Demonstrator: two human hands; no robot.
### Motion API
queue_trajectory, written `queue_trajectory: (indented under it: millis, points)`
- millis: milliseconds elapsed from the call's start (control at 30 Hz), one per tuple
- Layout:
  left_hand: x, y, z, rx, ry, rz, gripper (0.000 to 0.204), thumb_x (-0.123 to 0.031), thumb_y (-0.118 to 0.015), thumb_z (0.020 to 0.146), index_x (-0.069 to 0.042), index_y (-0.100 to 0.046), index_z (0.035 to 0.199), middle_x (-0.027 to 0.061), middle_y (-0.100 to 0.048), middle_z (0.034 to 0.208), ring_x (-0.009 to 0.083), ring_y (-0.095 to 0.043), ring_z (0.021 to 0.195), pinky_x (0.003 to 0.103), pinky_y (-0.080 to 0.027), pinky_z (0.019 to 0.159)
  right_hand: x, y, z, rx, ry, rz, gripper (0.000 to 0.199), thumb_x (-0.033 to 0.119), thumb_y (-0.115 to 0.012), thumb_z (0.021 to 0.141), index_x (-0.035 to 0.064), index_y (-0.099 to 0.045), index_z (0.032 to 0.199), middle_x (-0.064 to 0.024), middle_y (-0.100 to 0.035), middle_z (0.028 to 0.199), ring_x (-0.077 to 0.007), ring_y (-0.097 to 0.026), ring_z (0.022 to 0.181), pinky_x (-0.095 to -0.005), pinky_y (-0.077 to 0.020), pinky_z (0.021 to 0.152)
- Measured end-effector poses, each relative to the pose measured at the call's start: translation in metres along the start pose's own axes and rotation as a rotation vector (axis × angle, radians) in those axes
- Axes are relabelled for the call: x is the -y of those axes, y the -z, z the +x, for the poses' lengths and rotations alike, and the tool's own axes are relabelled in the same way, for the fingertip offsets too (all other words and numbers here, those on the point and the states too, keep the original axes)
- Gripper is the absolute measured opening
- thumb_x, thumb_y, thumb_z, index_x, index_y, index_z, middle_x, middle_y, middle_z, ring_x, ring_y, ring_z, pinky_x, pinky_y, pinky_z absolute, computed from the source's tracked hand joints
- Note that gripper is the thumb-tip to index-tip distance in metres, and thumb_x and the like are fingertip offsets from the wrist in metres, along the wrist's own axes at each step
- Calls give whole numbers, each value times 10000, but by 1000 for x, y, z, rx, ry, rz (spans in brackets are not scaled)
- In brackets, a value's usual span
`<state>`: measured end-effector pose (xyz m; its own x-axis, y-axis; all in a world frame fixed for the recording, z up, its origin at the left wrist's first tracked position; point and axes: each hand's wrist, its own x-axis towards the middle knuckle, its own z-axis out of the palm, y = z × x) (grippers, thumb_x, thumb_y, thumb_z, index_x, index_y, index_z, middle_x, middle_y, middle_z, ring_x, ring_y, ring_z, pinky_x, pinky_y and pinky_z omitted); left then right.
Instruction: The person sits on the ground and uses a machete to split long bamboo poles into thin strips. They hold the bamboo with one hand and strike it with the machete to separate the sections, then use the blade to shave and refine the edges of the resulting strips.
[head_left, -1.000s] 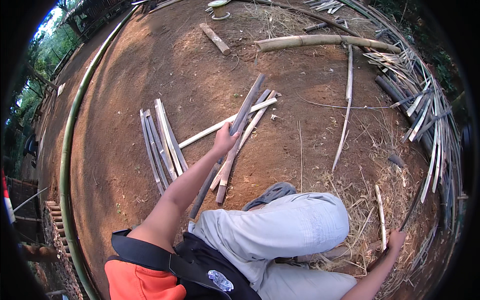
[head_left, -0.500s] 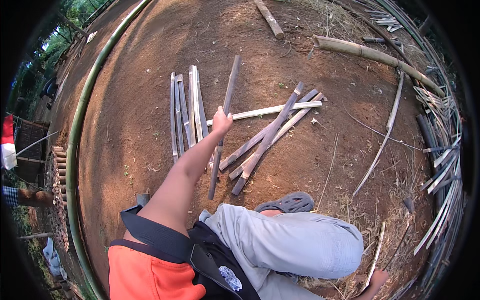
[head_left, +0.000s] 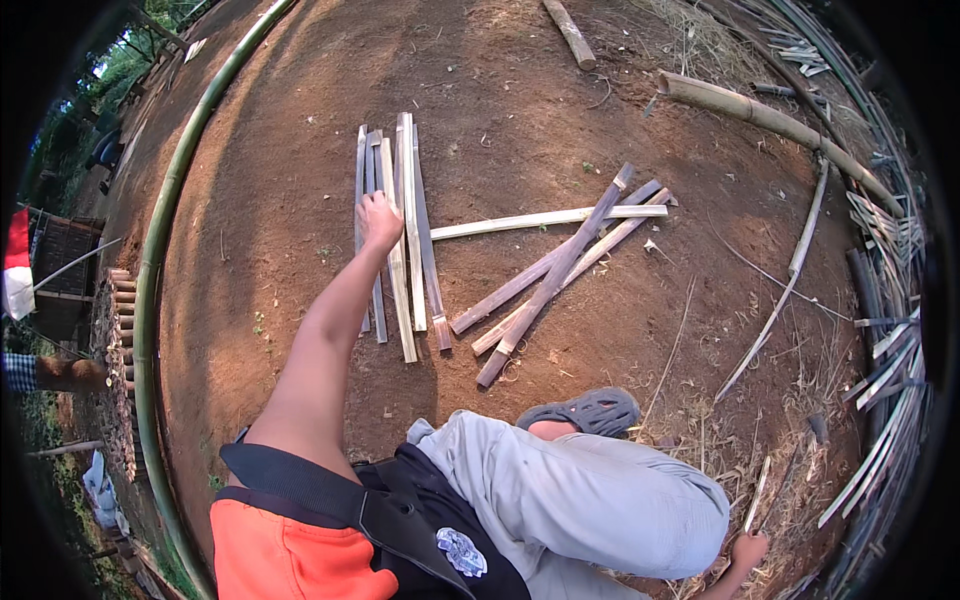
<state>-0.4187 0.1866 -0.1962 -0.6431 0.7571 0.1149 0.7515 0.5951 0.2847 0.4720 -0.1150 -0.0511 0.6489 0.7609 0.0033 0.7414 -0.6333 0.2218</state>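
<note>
Bare reddish-brown dirt ground (head_left: pixel 280 230) carries a neat row of flat split bamboo slats (head_left: pixel 405 235) under the grip; crossed loose slats (head_left: pixel 560 265) lie just right.

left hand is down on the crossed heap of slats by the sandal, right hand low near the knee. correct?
Not quite. In the head view the left hand rests on the neat row of parallel bamboo slats, not on the crossed heap nearer the sandal. The right hand is indeed low, beside the bent knee.
</note>
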Motion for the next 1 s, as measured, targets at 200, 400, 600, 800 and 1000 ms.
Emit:
queue_trajectory:
  millis: [200,400,600,800,1000]
  points:
    - [-33,19,-105,713,-793,-108,187,-209,-632,907,-28,-597,943,147,-589,945,283,-602,920,417,-512,831,44,35,-9,-9,108,147,88,70,-579,719,-15,-556,716,-243,-597,691,-441,-596,688,-514,-453,658]
    - [-163,218,-188,1761,-1589,-319,533,-397,-831,743,-35,-509,965,126,-574,883,341,-597,816,425,-473,688,6,24,-25,52,31,205,121,94,-619,747,-21,-584,743,-236,-607,704,-427,-619,714,-499,-497,672]
    - [-215,306,-197,2125,-2059,-930,203,-201,-607,947,-4,-594,996,150,-595,1015,332,-632,897,396,-525,678,16,71,-33,326,-185,275,242,190,-603,757,-23,-682,838,-289,-664,909,-431,-647,907,-461,-521,841]
    - [-282,350,-262,1859,-2284,-1841,113,-99,-546,857,-157,-542,759,-11,-616,749,111,-605,658,220,-406,583,5,97,-110,585,-152,258,309,181,-621,756,-51,-704,943,-281,-678,981,-410,-663,961,-441,-528,878]
    - [-345,407,-352,1535,-2274,-2276,108,-141,-572,835,-188,-523,751,-42,-607,721,67,-587,628,198,-391,582,4,137,-171,722,-68,369,308,204,-627,786,-38,-710,957,-251,-684,1024,-375,-677,955,-446,-538,856]
